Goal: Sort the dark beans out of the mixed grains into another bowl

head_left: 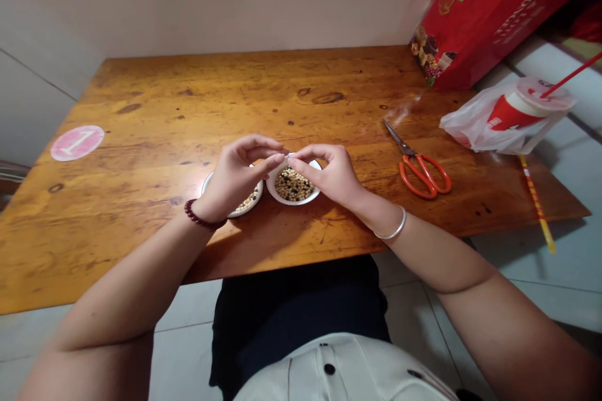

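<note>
Two white bowls stand side by side on the wooden table. The right bowl [295, 185] holds pale round beans mixed with black ones, and the left bowl [246, 203], partly hidden under my left hand, holds a similar mix. My left hand [247, 166] and my right hand [329, 169] meet above the far rim of the right bowl. Thumb and fingers of each are pinched, with the tips almost touching. Whatever lies between the fingertips is too small to name. A dark bead bracelet circles my left wrist, a silver bangle my right.
Orange-handled scissors [426, 175] lie on the wooden table [188, 106] to the right. Beyond them are a lidded cup [517, 109] in a plastic bag, a yellow-and-red strip [536, 203] over the edge, and a red box [489, 19]. A round pink sticker [78, 142] is at left.
</note>
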A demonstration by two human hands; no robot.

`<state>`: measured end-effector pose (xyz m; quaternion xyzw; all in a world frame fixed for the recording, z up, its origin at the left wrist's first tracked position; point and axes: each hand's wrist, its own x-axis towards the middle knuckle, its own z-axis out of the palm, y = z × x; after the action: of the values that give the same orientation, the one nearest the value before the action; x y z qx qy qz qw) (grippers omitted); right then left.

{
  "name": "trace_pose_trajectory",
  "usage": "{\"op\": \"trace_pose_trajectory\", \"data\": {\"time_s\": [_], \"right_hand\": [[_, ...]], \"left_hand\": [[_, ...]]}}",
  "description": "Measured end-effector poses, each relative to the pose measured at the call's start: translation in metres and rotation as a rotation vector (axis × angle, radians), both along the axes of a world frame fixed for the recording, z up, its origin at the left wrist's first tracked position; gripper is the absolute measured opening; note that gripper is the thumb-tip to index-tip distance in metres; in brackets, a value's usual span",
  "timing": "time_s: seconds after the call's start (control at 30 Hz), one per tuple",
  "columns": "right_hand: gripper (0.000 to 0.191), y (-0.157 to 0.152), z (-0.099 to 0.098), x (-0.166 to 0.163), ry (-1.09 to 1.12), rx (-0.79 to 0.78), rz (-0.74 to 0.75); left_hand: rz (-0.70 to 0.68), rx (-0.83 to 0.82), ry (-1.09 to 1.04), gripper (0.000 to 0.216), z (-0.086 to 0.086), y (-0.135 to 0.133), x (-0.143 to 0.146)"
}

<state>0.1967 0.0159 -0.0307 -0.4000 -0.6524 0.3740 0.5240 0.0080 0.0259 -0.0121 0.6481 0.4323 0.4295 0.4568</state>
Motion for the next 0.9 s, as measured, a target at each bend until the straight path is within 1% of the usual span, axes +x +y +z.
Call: {"op": "trace_pose_trajectory", "data": {"time_s": [0.07,0.17,0.43,0.7,0.9], "right_hand": [[0.011,-0.0011,0.0028,0.0003,0.001,0.000,-0.003],[0.011,-0.0020,0.0044,-0.0001,-0.012,-0.019,-0.001],[0.011,-0.0022,0.0029,-0.0002,-0.002,-0.011,0.018],[0.010,-0.0031,0.0043,-0.0006,0.001,-0.018,0.019],[0.010,-0.0028,0.0035,-0.0010,0.003,-0.022,0.014]], "left_hand": [[-0.004,-0.047,-0.041,0.035,0.0003,0.0003,0.0002],[-0.005,-0.076,-0.068,0.036,0.0017,-0.0001,-0.0001],[0.000,-0.142,-0.077,0.037,0.0016,-0.0003,-0.0010],[-0.027,-0.156,-0.075,0.034,-0.0008,0.0000,-0.0014],[-0.019,-0.173,-0.081,0.033,0.0009,-0.0008,-0.0003]]}}
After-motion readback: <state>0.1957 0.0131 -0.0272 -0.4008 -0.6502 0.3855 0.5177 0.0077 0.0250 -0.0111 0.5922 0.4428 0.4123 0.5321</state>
